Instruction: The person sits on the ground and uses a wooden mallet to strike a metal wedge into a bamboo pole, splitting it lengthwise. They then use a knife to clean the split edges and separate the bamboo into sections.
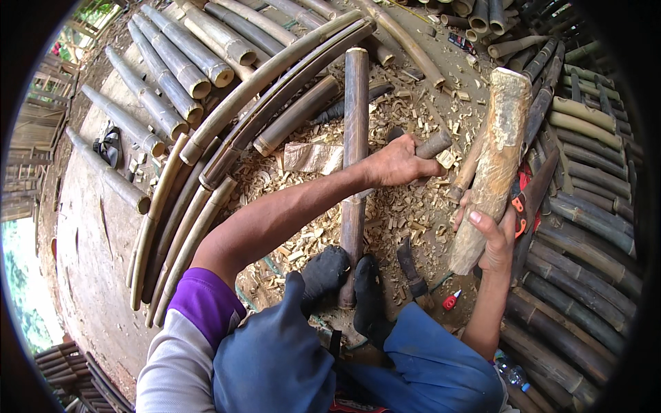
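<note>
Left hand (396, 164) clenched on a blade handle (434, 144) beside the upright-running bamboo pole (355, 158) pinned between both feet, right hand (496, 237) gripping the wooden mallet (492, 165), raised right of the pole.

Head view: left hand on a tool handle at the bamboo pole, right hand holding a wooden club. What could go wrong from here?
1. The wooden club in the right hand sits close above the left hand gripping the tool handle; a stray blow could hit its fingers.
2. The bamboo pole is braced only between the socked feet; it could slip or roll if struck.
3. Loose chips cover the ground, making poor footing.
</note>
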Demonstrator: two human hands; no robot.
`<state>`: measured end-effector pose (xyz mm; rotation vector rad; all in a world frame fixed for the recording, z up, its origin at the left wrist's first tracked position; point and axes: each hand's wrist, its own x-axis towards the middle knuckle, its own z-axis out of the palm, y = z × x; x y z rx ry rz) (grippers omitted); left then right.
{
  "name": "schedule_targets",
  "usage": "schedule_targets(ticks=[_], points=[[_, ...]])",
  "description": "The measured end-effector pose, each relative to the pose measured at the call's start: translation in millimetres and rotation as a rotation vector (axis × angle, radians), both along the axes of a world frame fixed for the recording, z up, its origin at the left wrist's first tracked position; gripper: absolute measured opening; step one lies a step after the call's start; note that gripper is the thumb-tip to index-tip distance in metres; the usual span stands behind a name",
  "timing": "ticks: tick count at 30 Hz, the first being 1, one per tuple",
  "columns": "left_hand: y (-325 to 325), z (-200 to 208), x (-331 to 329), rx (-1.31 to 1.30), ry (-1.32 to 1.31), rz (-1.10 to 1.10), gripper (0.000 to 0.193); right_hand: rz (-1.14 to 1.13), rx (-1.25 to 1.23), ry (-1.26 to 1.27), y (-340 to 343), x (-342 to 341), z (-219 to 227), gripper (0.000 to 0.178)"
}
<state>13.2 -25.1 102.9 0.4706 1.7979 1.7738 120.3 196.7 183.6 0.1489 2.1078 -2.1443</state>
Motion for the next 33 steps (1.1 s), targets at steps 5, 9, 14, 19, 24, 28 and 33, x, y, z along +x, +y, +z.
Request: schedule_targets(ticks=[5, 9, 14, 19, 24, 28, 33], points=[[-1.6, 3.2, 0.9, 0.01, 0.022, 0.014, 0.038, 0.007, -0.005, -0.008, -1.5, 0.4, 1.7, 0.063], [-3.6, 1.7, -0.1, -0.004, 0.013, 0.005, 0.037, 0.015, -0.008, -0.008, -0.4, 0.0, 1.1, 0.063], [-4.1, 4.7, 1.0, 0.022, -0.004, -0.011, 0.043, -0.01, 0.008, -0.012, 1.7, 1.4, 1.0, 0.064], [-6.0, 0.1, -0.2, 0.024, -0.003, -0.015, 0.042, -0.012, 0.003, 0.0, 0.5, 0.7, 4.2, 0.065], [-5.3, 4.0, 1.5, 0.008, -0.005, -0.025, 0.034, -0.012, -0.005, -0.014, 2.6, 1.5, 0.3, 0.066], [-5.5, -2.6, 0.2, 0.021, -0.019, -0.032, 0.032, -0.006, 0.017, -0.005, 2.5, 1.0, 1.9, 0.067], [-13.5, -9.3, -3.1, 0.083, -0.021, -0.045, 0.026, 0.009, 0.262, 0.248, 11.3, -28.9, 57.6, 0.067]])
